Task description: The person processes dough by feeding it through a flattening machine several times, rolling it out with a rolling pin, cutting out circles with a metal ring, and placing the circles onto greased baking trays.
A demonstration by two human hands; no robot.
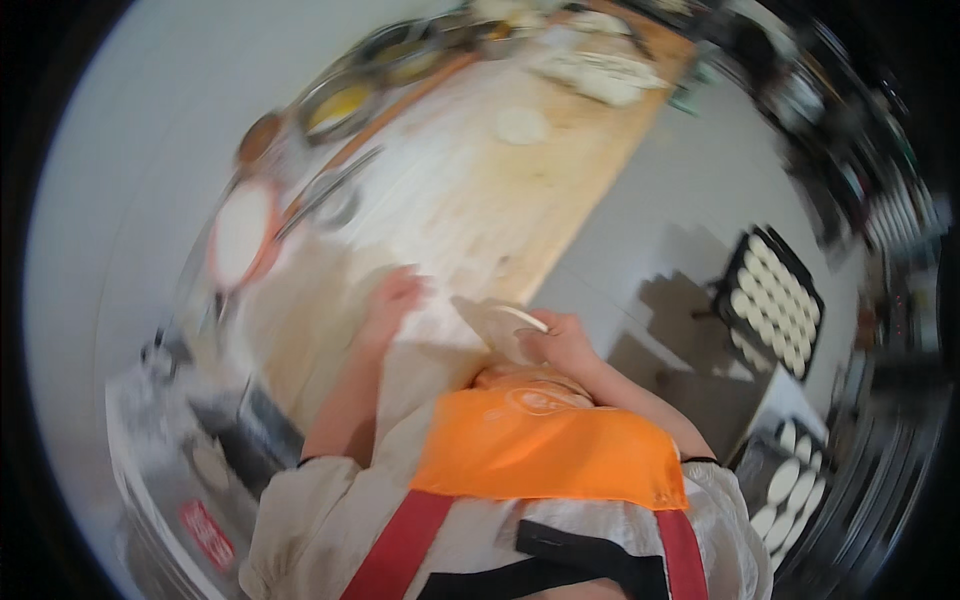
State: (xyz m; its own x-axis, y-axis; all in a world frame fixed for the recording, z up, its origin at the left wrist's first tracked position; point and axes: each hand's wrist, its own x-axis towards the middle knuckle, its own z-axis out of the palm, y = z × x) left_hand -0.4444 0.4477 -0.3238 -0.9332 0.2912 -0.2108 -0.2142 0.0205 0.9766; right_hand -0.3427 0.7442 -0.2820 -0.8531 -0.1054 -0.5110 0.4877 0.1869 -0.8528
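Note:
My left hand (398,290) is over the floured wooden worktable (440,200). Motion blurs its fingers, so I cannot tell whether they are open or closed, and nothing shows in them. Close to my orange apron (550,450), at the table's near right edge, my right hand (562,342) is closed on a thin, pale piece with a curved edge (522,318). Its kind is not clear, and part of it is hidden by the fingers. A flat round of dough (522,126) lies farther up the table.
Along the left edge are a red-rimmed tub of white flour (245,232), a rolling pin (410,100) and a metal bowl with yellow contents (338,106). Folded dough (600,75) lies at the far end. Right, a black tray (775,300) carries several dough rounds.

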